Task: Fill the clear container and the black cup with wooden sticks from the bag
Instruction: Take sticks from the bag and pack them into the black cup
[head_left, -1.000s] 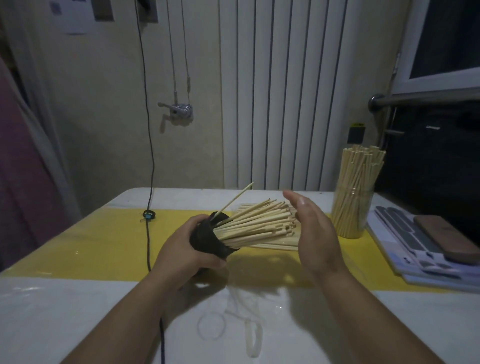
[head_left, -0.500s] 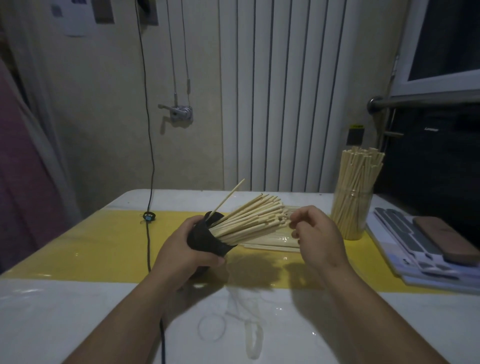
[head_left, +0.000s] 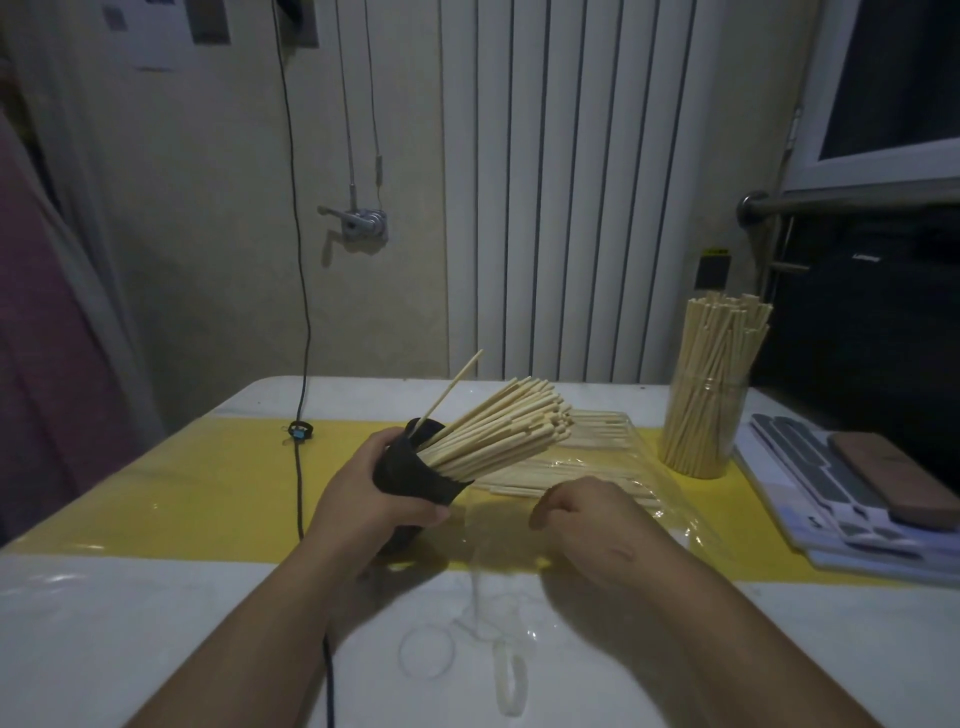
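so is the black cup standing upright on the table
No, the left hand grips the black cup tilted over, its wooden sticks slanting to the right.

The black cup (head_left: 410, 475) tilts, packed with sticks (head_left: 498, 431); clear container (head_left: 701, 431) stands full; bag (head_left: 613, 467) seemingly holds more.

Shot from head height through one wide-angle lens, facing forward and down over the table (head_left: 130, 613) toward the wall (head_left: 208, 260). Close above the left hand (head_left: 358, 499) and right hand (head_left: 587, 525), set near mid-frame, well short of that wall.
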